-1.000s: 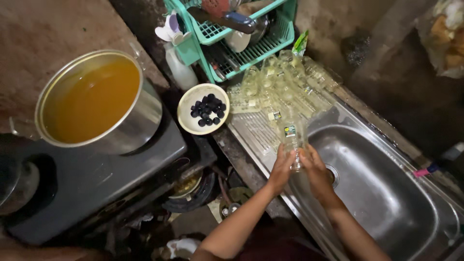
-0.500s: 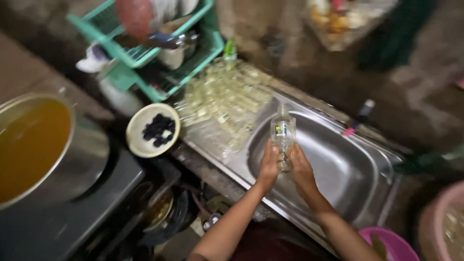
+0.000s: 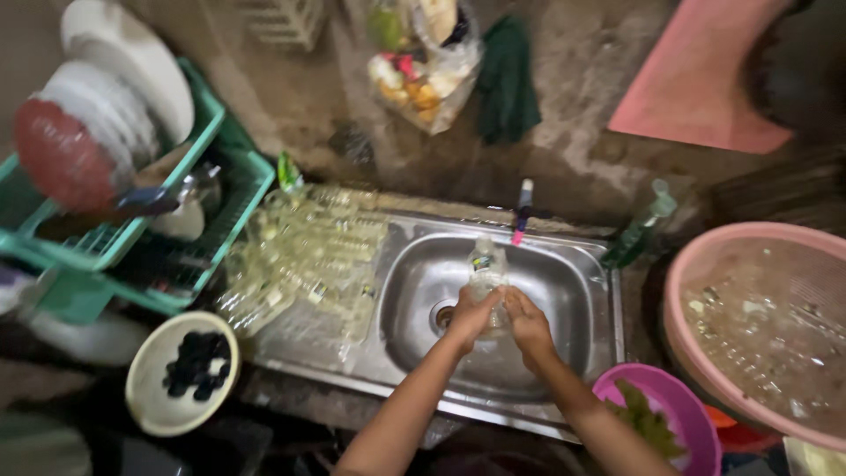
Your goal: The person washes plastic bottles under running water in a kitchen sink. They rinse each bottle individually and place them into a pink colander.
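Note:
A small clear bottle (image 3: 486, 268) stands upright over the steel sink (image 3: 564, 278), and I hold it with both hands. My left hand (image 3: 471, 319) grips its lower left side, and my right hand (image 3: 529, 321) wraps its lower right side. The bottle's base is hidden by my fingers. Directly under my hands is the sink drain (image 3: 443, 315). Several more clear bottles (image 3: 304, 257) lie packed together on the draining board left of the basin.
A green dish rack (image 3: 225, 225) with plates stands far left. Below it sits a white bowl of dark berries (image 3: 182, 371). A large pink basin of water (image 3: 762, 330) and a small magenta bowl with greens (image 3: 659, 414) are at right. A green bottle (image 3: 641, 229) stands behind the sink.
The view has swung right and pulled back: the pot and stove have left the picture, and the pink basin has come in. Both hands still hold the bottle over the sink.

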